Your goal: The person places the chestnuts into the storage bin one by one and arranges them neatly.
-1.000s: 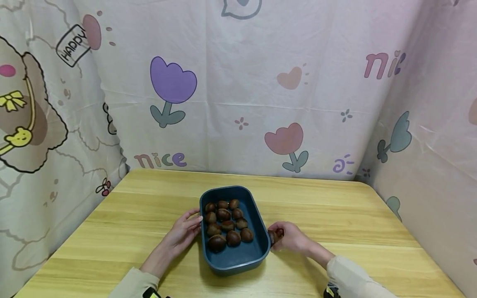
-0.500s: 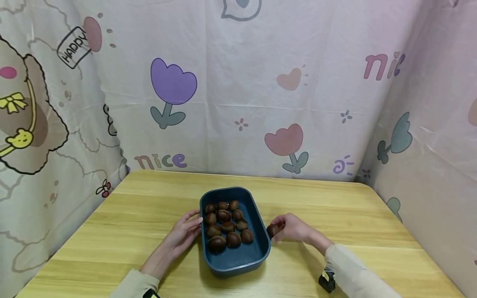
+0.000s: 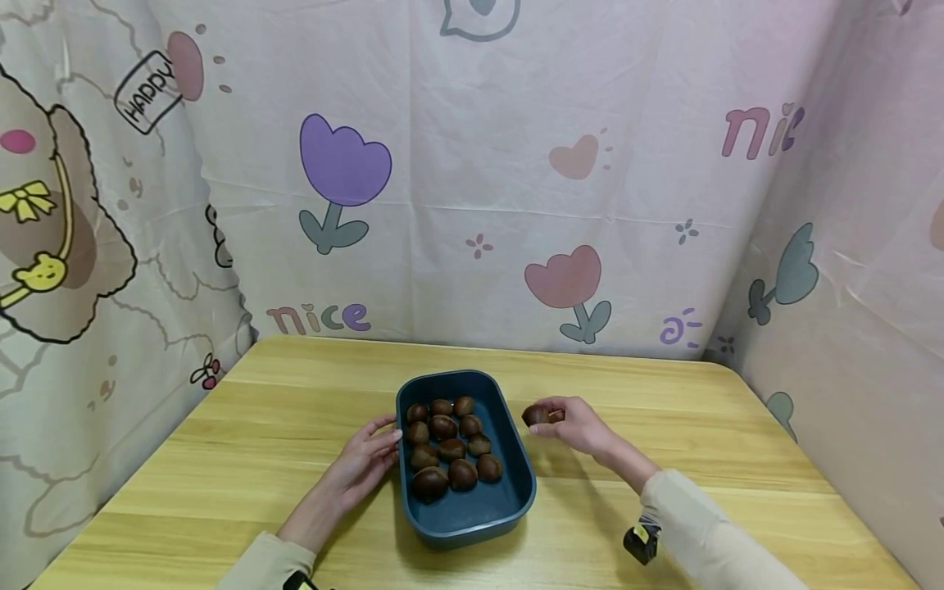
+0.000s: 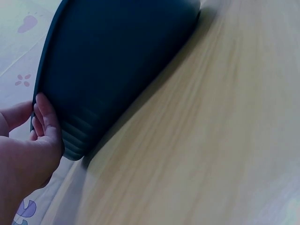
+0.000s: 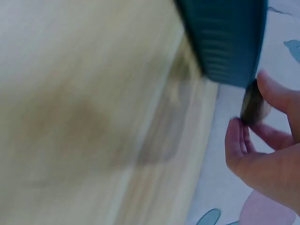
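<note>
A dark blue rectangular container (image 3: 472, 515) stands on the table, slightly angled. Several brown chestnuts (image 3: 462, 474) lie inside in rough rows; the near end shows bare floor. My left hand (image 3: 359, 460) holds the container's left side. In the left wrist view its fingers (image 4: 47, 115) lie on the outer wall and the thumb is at the rim. Beyond the right rim, my right hand (image 3: 578, 426) pinches a chestnut (image 3: 535, 415) in the air between thumb and fingertips. More brown shell shows behind it, perhaps a second chestnut. The right wrist view shows the chestnut (image 5: 253, 104) below the container's edge.
The light wooden table (image 3: 310, 393) extends around the container on all sides. A printed cloth (image 3: 457, 164) hangs behind the table and along both sides. Black devices are strapped at the wrists, the right one (image 3: 642, 541) hanging below the sleeve.
My right hand has lifted and moved away along the container's right side, carrying the chestnut clear of the wall. The left hand and the container have stayed put.
</note>
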{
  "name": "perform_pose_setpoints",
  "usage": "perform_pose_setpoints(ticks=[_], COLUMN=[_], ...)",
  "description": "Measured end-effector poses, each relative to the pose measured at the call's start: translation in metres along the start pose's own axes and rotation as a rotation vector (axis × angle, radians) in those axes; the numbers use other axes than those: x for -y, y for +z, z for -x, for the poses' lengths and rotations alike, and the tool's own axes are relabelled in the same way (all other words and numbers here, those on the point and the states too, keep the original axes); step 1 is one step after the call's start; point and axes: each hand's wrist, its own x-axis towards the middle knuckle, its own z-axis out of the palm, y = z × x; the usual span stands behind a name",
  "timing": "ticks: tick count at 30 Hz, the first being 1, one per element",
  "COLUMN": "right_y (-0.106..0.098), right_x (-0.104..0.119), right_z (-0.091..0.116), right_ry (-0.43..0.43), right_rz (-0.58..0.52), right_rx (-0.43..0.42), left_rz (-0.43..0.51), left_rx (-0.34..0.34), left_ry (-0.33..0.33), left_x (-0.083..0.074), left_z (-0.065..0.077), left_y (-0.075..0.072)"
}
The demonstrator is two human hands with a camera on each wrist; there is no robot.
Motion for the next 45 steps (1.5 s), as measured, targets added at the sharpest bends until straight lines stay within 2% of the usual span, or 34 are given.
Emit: perform_pose_setpoints(ticks=[2,6,11,24,27,38,45], right_y=[0.002,0.008,0.017,0.041,0.046,0.072,0.091], right_x=[0.008,0.025,0.040,0.061,0.065,0.073,0.076], right_z=[0.000,0.002,0.005,0.020,0.022,0.030,0.032], right_ry=[0.021,0.038,0.024,-0.102,-0.098,0.004,-0.001], right_rz=[-0.006,-0.034,-0.053,0.007,-0.013,-0.133,-0.120], right_rx=[-0.048,-0.092,-0.088,0.126,0.171,0.334,0.380], left_rz=[-0.001,-0.004,0.000,0.005,0.006,-0.004,0.001], left_rx=[-0.004,-0.004,-0.002,-0.014,-0.020,-0.010,-0.011], left_ry=[0.004,0.010,0.007,-0.001,-0.008,-0.010,-0.001], left_x=[0.000,0.000,-0.001,-0.001,0.000,0.000,0.000], left_z=[0.000,0.000,0.000,0.002,0.002,0.002,0.001], left_y=[0.000,-0.001,-0.001,0.000,0.000,-0.001,0.001])
